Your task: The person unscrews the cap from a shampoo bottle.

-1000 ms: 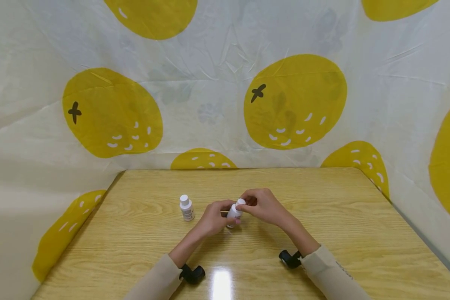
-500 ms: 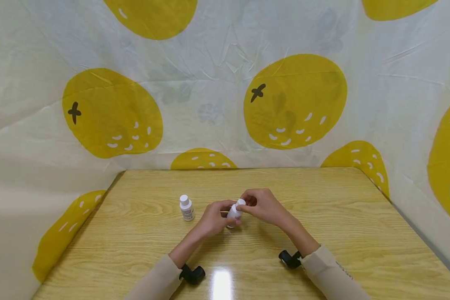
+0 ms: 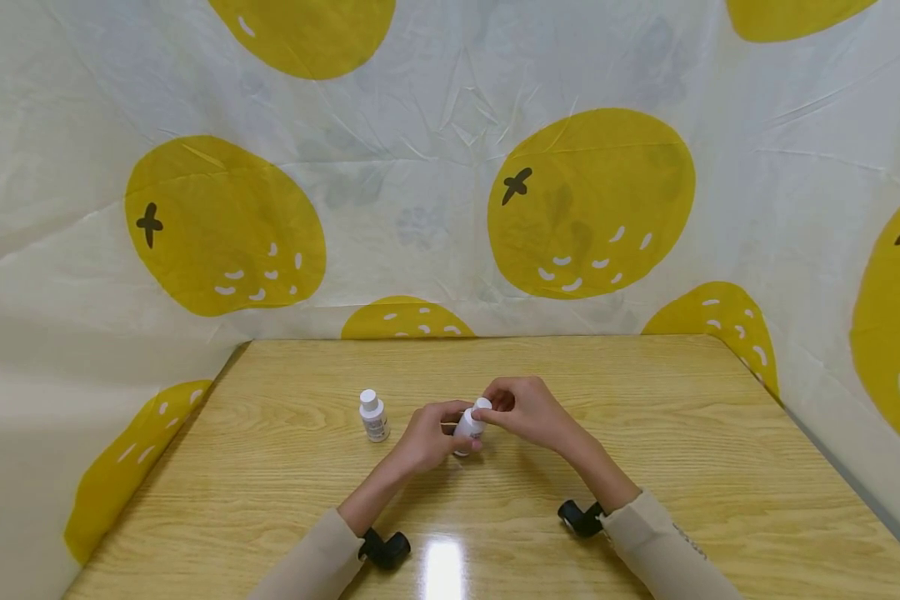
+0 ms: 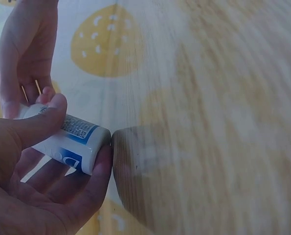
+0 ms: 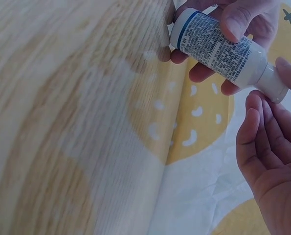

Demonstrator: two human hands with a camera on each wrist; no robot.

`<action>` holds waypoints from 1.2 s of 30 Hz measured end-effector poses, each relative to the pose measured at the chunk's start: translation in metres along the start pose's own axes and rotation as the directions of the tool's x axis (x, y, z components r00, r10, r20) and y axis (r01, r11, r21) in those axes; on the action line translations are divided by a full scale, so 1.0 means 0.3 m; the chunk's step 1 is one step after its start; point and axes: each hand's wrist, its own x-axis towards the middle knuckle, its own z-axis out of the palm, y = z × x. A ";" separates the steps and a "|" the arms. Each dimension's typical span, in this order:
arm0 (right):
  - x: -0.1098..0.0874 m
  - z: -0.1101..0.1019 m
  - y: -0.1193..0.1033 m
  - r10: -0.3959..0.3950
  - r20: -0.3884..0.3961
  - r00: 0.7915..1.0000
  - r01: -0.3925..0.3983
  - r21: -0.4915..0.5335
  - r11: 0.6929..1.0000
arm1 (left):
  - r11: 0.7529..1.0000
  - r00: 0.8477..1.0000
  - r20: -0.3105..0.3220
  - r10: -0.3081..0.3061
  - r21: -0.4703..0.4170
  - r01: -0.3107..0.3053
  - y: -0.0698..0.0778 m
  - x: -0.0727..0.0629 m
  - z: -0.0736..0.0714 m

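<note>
Near the middle of the table, my left hand grips the body of a small white bottle, thumb on one side and fingers around the other. The bottle leans to the right, its base close over the table. In the right wrist view, its label carries dense small print and a blue band. My right hand pinches the white cap between thumb and fingertips. A second white bottle with a white cap stands upright to the left of my left hand.
The wooden table reaches back to a white cloth printed with yellow fruit, which also hangs at both sides. Black wrist cameras sit at both sleeves. A bright light reflection shows at the front.
Both hands stay in nearly the same place on the bottle and its cap. The second bottle has not moved.
</note>
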 end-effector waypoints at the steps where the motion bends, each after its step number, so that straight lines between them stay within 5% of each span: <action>1: 0.000 0.000 0.001 -0.005 0.000 1.000 0.005 0.000 1.000 | 1.000 1.000 0.000 0.000 0.001 0.000 -0.001 0.000 0.000; 36: -0.001 -0.012 -0.001 0.010 0.010 1.000 -0.010 0.006 1.000 | 1.000 1.000 -0.011 0.006 0.011 -0.006 -0.008 0.000 0.002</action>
